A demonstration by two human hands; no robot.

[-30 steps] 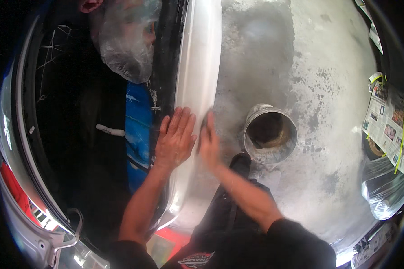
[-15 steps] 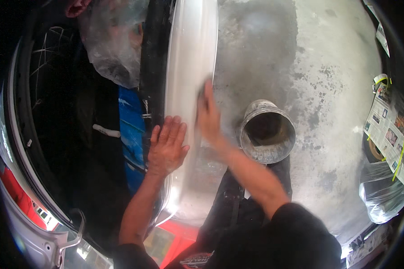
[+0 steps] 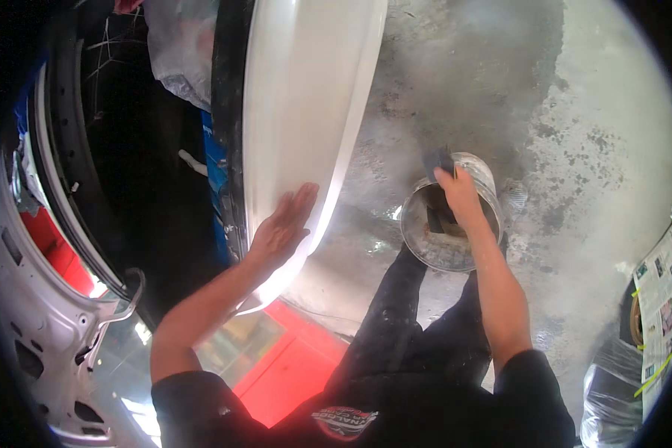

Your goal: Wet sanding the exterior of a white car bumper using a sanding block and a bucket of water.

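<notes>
A long white car body panel (image 3: 313, 89) runs down the middle, its lower end curved. My left hand (image 3: 282, 230) lies flat on it near that end, fingers stretched and holding nothing. Farther right, my right hand (image 3: 461, 196) is closed on a small dark flat pad (image 3: 438, 160), whose exact kind I cannot make out. That hand is over the far rim of a grey, stained bucket (image 3: 424, 243), clear of the panel. Inside the bucket some dark and tan flat pieces show in part.
Left of the panel is the dark opening of a car with a blue strip (image 3: 215, 164) and crumpled plastic (image 3: 181, 48). A bare metal car part (image 3: 45, 321) stands lower left. Wet, stained concrete floor (image 3: 575, 201) spreads right, with newspaper and plastic-covered things (image 3: 658, 306) at its edge.
My right hand has left the panel's right edge and moved right, over the bucket, with the dark pad in it. My left hand stays on the panel. The whole view has shifted.
</notes>
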